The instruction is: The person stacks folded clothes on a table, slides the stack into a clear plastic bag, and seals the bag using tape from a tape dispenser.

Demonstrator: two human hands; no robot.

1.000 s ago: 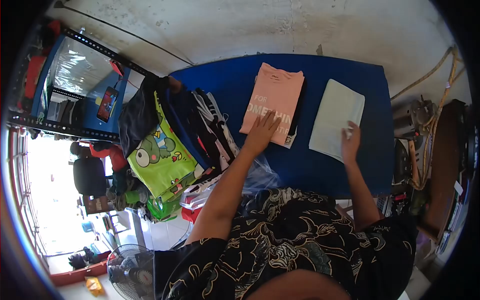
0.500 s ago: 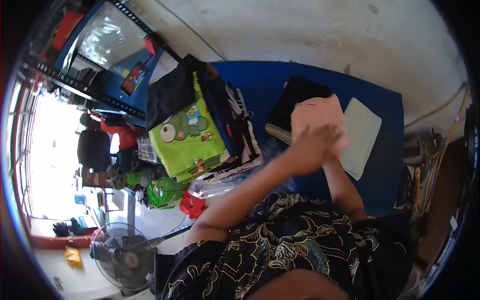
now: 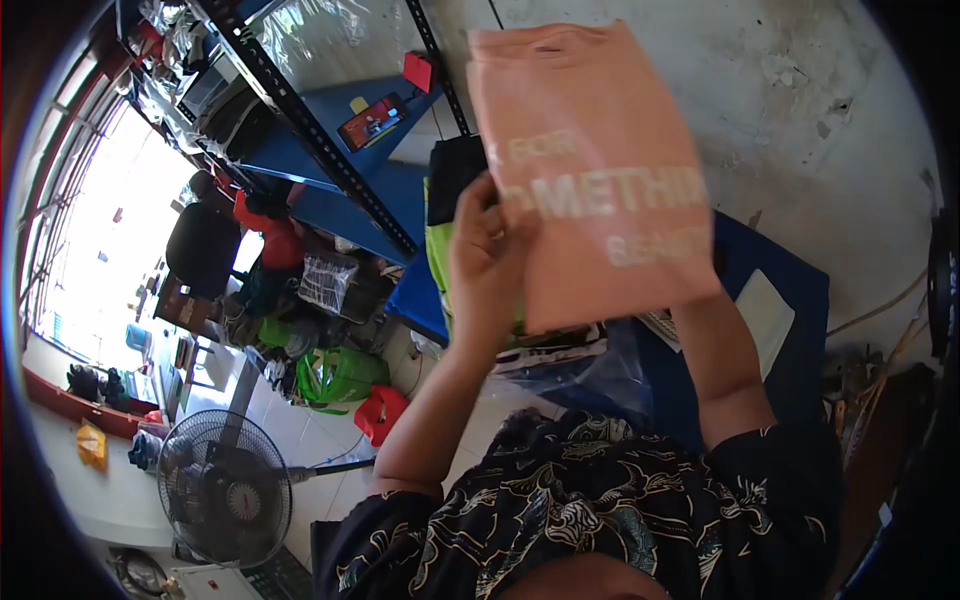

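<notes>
Pink, with pale print facing the chest: find the shirt (image 3: 590, 180) up in the air, folded flat and slightly tilted, in front of the clothes (image 3: 455, 175) and above the tabletop (image 3: 768, 245) as seen from the head. Support such limp cloth from behind with a spread palm, and steady the left edge lightly, so as not to crease the print or let the folds slip open. Level the collar with the lower edge, and lift clear of the plastic bag (image 3: 590, 385) to avoid snagging. Leave room around the pale cloth (image 3: 765, 315), lying right of the right forearm (image 3: 720, 345).

Note the left hand (image 3: 490, 240) raised at the left edge, wrist up, elbow bent, fingers partly over the front; cannot tell, through blur, whether clamped on the cloth or merely touching. Note also the right forearm, angled upward behind the lower right corner, with the right hand hidden; cannot tell whether fingers apart or together.
</notes>
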